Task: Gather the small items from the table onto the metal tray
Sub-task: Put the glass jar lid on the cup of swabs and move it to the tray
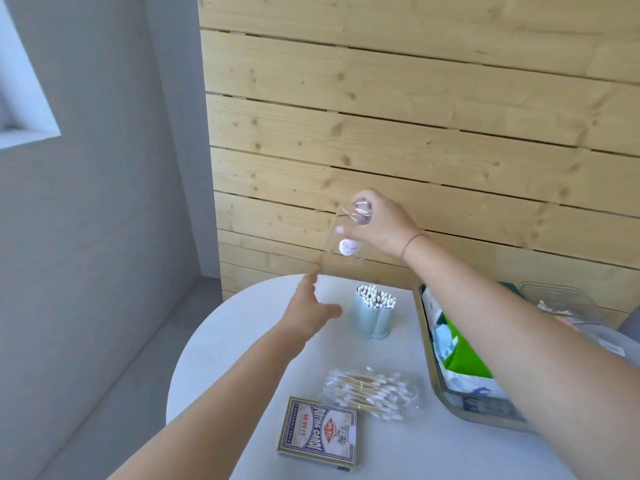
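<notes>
My right hand [377, 223] is raised above the far edge of the table, shut on a clear plastic packet [346, 244] with small round items inside. My left hand [308, 310] hovers open below it, fingers pointing up toward the packet's lower corner. On the white round table [242, 358] lie a box of playing cards [318, 432] and a clear bag of cotton swabs [372, 391]. A pale blue cup of cotton swabs [374, 315] stands upright further back. The metal tray [427, 341] sits at the right, partly hidden by my right forearm, holding green and white packets.
A wooden slat wall [415, 133] rises right behind the table. A clear plastic container [568, 306] stands beyond the tray at the far right. Grey floor and wall lie to the left of the table.
</notes>
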Demonstrator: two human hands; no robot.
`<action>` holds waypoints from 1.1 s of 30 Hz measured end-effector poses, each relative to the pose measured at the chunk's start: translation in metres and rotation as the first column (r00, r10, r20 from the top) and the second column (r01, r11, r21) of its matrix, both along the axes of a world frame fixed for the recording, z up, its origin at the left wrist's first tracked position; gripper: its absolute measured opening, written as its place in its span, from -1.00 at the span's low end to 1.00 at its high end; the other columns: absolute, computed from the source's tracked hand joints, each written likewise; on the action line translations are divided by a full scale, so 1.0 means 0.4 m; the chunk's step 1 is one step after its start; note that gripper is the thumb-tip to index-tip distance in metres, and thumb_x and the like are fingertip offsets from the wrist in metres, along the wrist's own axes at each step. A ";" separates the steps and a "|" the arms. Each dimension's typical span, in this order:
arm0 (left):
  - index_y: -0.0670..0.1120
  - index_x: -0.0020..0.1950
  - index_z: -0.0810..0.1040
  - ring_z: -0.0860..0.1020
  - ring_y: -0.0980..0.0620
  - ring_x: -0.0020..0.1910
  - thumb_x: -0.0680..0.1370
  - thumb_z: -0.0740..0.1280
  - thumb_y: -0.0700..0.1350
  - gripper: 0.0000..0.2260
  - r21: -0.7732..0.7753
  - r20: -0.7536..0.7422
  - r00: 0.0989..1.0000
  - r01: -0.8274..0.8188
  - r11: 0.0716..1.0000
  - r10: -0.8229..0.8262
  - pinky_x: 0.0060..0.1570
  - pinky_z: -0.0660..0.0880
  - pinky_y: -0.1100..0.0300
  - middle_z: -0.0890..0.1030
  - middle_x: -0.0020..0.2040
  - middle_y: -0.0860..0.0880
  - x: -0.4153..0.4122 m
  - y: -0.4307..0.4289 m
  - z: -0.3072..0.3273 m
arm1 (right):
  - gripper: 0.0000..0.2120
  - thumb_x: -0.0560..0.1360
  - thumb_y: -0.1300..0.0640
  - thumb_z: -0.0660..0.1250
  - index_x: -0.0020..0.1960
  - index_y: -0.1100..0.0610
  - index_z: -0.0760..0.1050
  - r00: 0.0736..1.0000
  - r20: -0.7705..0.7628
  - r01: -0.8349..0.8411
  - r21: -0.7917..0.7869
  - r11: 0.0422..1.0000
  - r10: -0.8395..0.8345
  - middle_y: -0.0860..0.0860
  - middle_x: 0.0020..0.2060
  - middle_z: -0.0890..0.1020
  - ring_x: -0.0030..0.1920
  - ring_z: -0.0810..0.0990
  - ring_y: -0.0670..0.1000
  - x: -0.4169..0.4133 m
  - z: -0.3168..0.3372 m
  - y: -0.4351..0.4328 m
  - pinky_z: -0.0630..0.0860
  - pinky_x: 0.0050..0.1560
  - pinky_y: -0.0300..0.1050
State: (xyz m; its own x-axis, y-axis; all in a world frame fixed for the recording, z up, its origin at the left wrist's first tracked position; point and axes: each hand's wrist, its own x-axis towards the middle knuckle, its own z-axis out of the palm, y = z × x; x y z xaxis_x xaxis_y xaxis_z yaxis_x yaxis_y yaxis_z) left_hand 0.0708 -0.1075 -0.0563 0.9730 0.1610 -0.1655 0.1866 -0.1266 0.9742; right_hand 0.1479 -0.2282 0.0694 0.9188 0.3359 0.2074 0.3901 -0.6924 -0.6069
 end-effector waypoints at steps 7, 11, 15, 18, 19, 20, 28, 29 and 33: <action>0.06 0.45 0.20 0.33 0.04 0.41 0.28 0.58 -0.18 -0.14 0.001 0.016 0.970 0.243 0.970 -0.243 0.30 0.35 0.16 0.38 0.37 0.08 0.015 -0.088 -0.035 | -0.52 0.30 0.00 0.53 0.13 0.07 0.45 0.975 -0.209 0.074 -0.034 0.997 -0.080 0.03 0.02 0.50 -0.13 0.50 0.02 -0.019 0.000 -0.175 0.49 -0.07 -0.08; 0.08 0.33 0.36 0.49 0.02 0.22 0.34 0.54 -0.20 -0.36 -0.076 0.097 0.978 0.193 0.978 -0.185 0.02 0.50 0.27 0.52 0.23 0.02 0.029 -0.096 -0.036 | -0.53 0.30 0.03 0.54 0.08 0.07 0.37 0.912 -0.398 0.126 0.033 0.992 -0.102 0.06 0.02 0.47 -0.10 0.52 0.03 -0.034 -0.059 -0.220 0.51 -0.10 -0.04; 0.08 0.25 0.42 0.52 0.09 0.11 0.39 0.50 -0.22 -0.49 -0.097 0.121 0.976 0.192 0.977 -0.180 -0.21 0.51 0.46 0.55 0.12 0.08 0.037 -0.101 -0.032 | -0.49 0.33 0.08 0.52 0.15 0.13 0.33 0.908 -0.405 0.149 0.079 0.986 -0.105 -0.03 -0.11 0.44 -0.04 0.46 0.00 -0.065 -0.104 -0.225 0.53 -0.06 -0.05; 0.03 0.31 0.45 0.53 0.12 0.09 0.39 0.50 -0.21 -0.47 -0.075 0.123 0.977 0.185 0.980 -0.175 -0.24 0.49 0.49 0.57 0.19 0.00 0.040 -0.104 -0.035 | -0.43 0.32 0.05 0.52 0.19 0.15 0.32 0.951 -0.286 0.138 0.051 0.989 -0.118 -0.07 -0.20 0.46 -0.10 0.46 -0.02 -0.072 -0.113 -0.209 0.43 -0.09 -0.14; 0.02 0.32 0.45 0.53 0.14 0.08 0.39 0.50 -0.20 -0.46 -0.073 0.123 0.977 0.184 0.980 -0.174 -0.23 0.48 0.49 0.58 0.20 0.00 0.041 -0.104 -0.038 | -0.43 0.32 0.04 0.52 0.19 0.15 0.32 0.962 -0.247 0.127 0.041 0.991 -0.114 -0.05 -0.18 0.48 -0.10 0.47 -0.02 -0.074 -0.111 -0.203 0.41 -0.14 -0.17; 0.03 0.33 0.45 0.54 0.16 0.07 0.39 0.50 -0.20 -0.46 -0.076 0.125 0.977 0.183 0.980 -0.172 -0.23 0.48 0.49 0.58 0.20 0.00 0.043 -0.105 -0.037 | -0.44 0.31 0.03 0.52 0.18 0.14 0.33 0.971 -0.216 0.115 0.030 0.993 -0.105 -0.03 -0.15 0.51 -0.09 0.47 -0.03 -0.076 -0.105 -0.200 0.38 -0.20 -0.23; 0.01 0.33 0.44 0.54 0.12 0.07 0.41 0.49 -0.19 -0.48 -0.070 0.118 0.973 0.207 0.976 -0.198 -0.25 0.47 0.52 0.58 0.17 0.01 0.048 -0.098 -0.032 | -0.47 0.28 0.01 0.54 0.11 0.09 0.34 0.990 -0.123 0.066 -0.023 0.998 -0.068 -0.02 -0.05 0.55 0.01 0.54 -0.10 -0.086 -0.086 -0.183 0.38 -0.18 -0.24; 0.01 0.33 0.44 0.53 0.12 0.07 0.40 0.49 -0.19 -0.47 -0.070 0.118 0.973 0.209 0.975 -0.200 -0.26 0.47 0.53 0.58 0.16 0.00 0.050 -0.097 -0.033 | -0.47 0.29 0.00 0.53 0.11 0.09 0.33 0.991 -0.115 0.064 -0.030 0.997 -0.067 -0.03 -0.06 0.55 0.00 0.54 -0.10 -0.089 -0.085 -0.183 0.38 -0.18 -0.22; -0.02 0.32 0.46 0.53 0.12 0.05 0.40 0.49 -0.21 -0.49 -0.072 0.121 0.971 0.218 0.973 -0.208 -0.29 0.45 0.57 0.58 0.14 0.00 0.052 -0.096 -0.036 | -0.49 0.31 0.01 0.52 0.10 0.08 0.30 0.997 -0.077 0.018 -0.093 0.996 -0.025 -0.08 -0.11 0.49 -0.04 0.50 -0.10 -0.111 -0.084 -0.180 0.37 -0.19 -0.22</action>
